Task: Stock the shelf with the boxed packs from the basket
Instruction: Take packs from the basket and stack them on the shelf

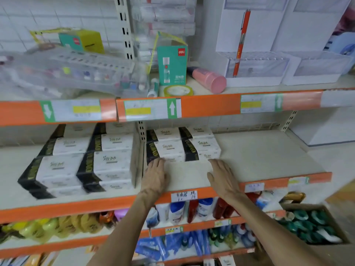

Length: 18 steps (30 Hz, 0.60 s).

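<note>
On the shelf, both flat-fingered hands, left hand and right hand, touch the boxed packs, grip open.

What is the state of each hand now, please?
Left hand: open, fingers straight, touching the front boxed packs.
Right hand: open, holding nothing, above the shelf.

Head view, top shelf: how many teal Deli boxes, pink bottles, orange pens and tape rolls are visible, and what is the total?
teal Deli boxes: 2 (one upright, one further left)
pink bottle: 1, lying on its side
orange pen: 1
tape roll: 1
Total: 5
</note>
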{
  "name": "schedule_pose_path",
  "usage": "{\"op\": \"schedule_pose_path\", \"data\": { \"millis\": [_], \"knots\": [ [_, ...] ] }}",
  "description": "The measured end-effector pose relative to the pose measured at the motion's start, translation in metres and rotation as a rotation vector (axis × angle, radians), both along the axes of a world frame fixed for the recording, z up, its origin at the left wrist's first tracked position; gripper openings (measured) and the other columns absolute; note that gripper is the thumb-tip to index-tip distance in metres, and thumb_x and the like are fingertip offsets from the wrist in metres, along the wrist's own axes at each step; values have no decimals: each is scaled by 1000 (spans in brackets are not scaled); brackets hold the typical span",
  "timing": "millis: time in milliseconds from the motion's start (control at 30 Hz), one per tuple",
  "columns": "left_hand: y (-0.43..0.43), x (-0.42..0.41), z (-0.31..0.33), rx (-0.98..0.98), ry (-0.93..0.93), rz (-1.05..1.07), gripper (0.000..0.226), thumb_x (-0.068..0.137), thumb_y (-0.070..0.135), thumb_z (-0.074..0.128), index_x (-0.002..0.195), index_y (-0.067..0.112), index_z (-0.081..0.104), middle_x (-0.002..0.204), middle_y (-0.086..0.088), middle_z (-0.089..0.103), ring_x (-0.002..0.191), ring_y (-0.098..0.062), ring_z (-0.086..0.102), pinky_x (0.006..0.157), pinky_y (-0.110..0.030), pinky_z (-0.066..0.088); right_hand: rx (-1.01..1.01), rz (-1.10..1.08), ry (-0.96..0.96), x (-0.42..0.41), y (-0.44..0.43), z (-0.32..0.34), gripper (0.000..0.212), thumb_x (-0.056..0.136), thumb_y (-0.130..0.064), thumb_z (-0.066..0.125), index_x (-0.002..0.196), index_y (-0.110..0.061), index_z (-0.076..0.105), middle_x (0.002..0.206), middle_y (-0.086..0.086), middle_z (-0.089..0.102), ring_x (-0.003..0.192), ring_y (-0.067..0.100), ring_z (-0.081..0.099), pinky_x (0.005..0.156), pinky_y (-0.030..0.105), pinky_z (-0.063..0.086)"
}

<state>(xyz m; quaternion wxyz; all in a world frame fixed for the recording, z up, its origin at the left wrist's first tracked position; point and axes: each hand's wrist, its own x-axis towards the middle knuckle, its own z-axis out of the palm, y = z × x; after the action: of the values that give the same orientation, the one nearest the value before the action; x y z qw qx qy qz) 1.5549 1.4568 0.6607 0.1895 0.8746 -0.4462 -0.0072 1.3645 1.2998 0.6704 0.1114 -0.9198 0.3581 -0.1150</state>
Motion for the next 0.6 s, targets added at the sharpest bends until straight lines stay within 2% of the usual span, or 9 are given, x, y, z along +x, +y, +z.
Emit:
{"op": "schedule_pose_path", "data": {
  "millis": [100,233,467,600],
  "knots": [
    [17,-14,6,7,-24,-30,57,87,18,54,141,13,36,148,-6,36,137,-24,33,112,-38,34,4,26,38,-4,24,11,57,99,-32,43,150,-14,25,155,7,30,144,22,24,120,36,20],
    [38,-35,27,108,-120,-53,64,94,31,49,149,12,24,157,-8,23,146,-25,16,121,-37,14,10,87,57,-5,62,36,61,101,-37,40,153,-12,17,160,8,19,149,23,13,121,38,13],
    [117,-98,31,159,-191,-36,64,97,38,45,148,8,22,156,-13,23,147,-27,15,121,-38,14,26,192,23,-43,130,42,59,101,-37,40,151,-11,21,158,7,23,147,23,16,120,40,17],
    [182,-130,19,196,-119,14,64,95,33,49,148,8,24,155,-11,26,146,-25,18,121,-35,13,121,198,50,-67,175,27,59,99,-34,43,150,-10,24,155,10,29,144,25,24,116,41,25]
  ]
}}
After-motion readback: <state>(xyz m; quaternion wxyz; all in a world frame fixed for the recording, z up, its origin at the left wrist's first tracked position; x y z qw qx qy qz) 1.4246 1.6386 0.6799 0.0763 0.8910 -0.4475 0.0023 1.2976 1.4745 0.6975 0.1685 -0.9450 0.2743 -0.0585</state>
